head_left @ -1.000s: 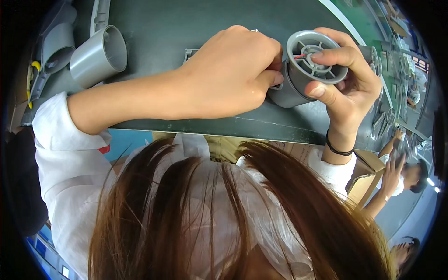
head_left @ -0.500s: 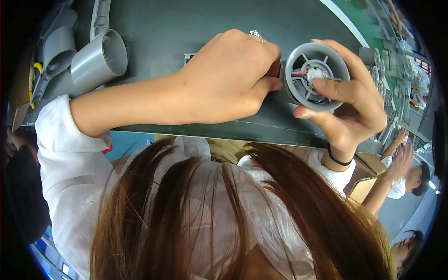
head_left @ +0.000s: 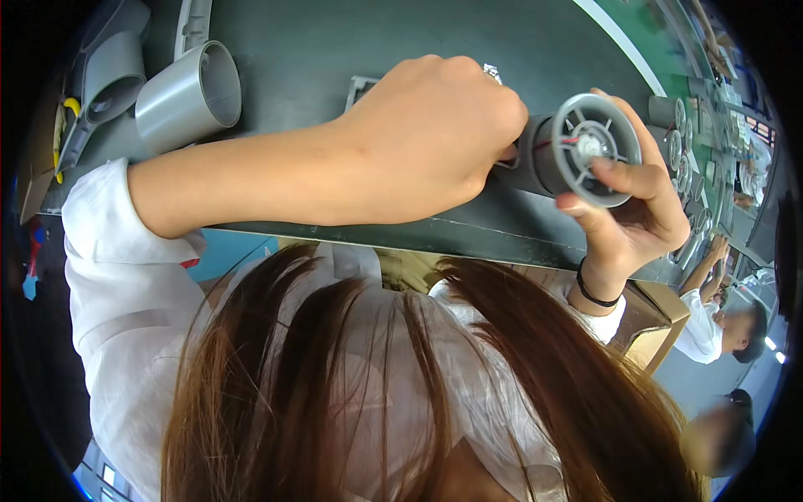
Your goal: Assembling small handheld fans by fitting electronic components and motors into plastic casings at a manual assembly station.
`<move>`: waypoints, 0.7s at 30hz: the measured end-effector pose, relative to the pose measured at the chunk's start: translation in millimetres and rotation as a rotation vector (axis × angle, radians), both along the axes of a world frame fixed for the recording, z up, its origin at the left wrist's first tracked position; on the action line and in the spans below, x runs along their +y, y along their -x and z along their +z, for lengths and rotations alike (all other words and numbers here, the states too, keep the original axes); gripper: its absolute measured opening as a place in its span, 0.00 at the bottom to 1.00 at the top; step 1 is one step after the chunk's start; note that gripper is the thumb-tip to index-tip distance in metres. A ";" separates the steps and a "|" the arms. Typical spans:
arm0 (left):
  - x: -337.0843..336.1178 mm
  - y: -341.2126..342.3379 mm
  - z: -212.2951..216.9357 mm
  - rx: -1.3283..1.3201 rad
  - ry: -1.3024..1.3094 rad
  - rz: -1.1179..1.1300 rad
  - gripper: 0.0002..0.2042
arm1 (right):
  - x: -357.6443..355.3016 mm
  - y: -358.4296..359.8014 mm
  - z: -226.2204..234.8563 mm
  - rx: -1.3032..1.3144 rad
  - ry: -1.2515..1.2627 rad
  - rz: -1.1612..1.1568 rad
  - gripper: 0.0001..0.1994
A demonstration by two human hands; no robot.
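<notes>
My right hand grips a grey cylindrical fan motor unit by its spoked end. The thumb presses on the hub between the spokes, and a red wire shows inside the ring. Against the other end of the cylinder is my left hand, closed in a fist with its back toward me. Its fingertips are mostly hidden, so what it pinches is unclear. A small grey frame-like part lies on the table, partly covered by the left hand.
On the dark green table, a silver-grey tube lies at the left beside another grey housing. Near these is a yellow-handled tool. Several grey cylindrical parts stand at the right. A cardboard box and a co-worker are beyond.
Both hands have shifted slightly right. The fan motor unit has tilted, so more of its cylindrical side shows between the hands, and the small frame part is more exposed.
</notes>
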State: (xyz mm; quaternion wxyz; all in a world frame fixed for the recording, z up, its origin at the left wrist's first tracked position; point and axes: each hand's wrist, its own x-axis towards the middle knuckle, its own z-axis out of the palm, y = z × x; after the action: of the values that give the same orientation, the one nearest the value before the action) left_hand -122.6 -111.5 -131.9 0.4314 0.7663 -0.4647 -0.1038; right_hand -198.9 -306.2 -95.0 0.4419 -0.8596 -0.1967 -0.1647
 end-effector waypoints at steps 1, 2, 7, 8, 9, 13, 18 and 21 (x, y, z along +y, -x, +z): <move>0.1 1.9 -2.7 -0.014 0.017 0.013 0.02 | 3.7 0.7 -0.5 0.047 -0.114 -0.052 0.21; 0.4 3.2 -4.6 -0.029 0.035 0.025 0.02 | 7.0 1.4 -0.7 0.093 -0.228 -0.104 0.21; 2.0 2.9 -5.9 0.033 0.076 0.054 0.02 | 2.3 -3.6 -11.5 0.081 -0.365 0.011 0.18; 2.2 2.9 -6.7 0.005 0.087 0.058 0.02 | 2.7 -3.1 -12.4 0.080 -0.364 0.013 0.18; 1.9 2.7 -6.6 0.006 0.088 0.057 0.02 | 2.5 -2.7 -14.4 0.075 -0.397 0.008 0.18; 1.8 3.1 -5.9 -0.034 0.080 0.055 0.02 | 3.3 2.1 -21.7 0.062 -0.469 -0.025 0.20; 1.8 4.2 -4.5 -0.055 0.075 0.043 0.02 | 0.2 8.3 -29.6 -0.022 -0.395 -0.037 0.21; 1.8 5.4 -4.8 -0.075 0.081 0.040 0.03 | -4.5 9.8 -39.1 -0.059 -0.387 -0.030 0.22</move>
State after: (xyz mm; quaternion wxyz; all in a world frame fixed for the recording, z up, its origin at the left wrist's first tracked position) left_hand -128.0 -109.8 -136.7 0.4463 0.7608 -0.4687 -0.0477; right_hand -208.7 -310.7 -134.1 0.5906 -0.7562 -0.1615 -0.2309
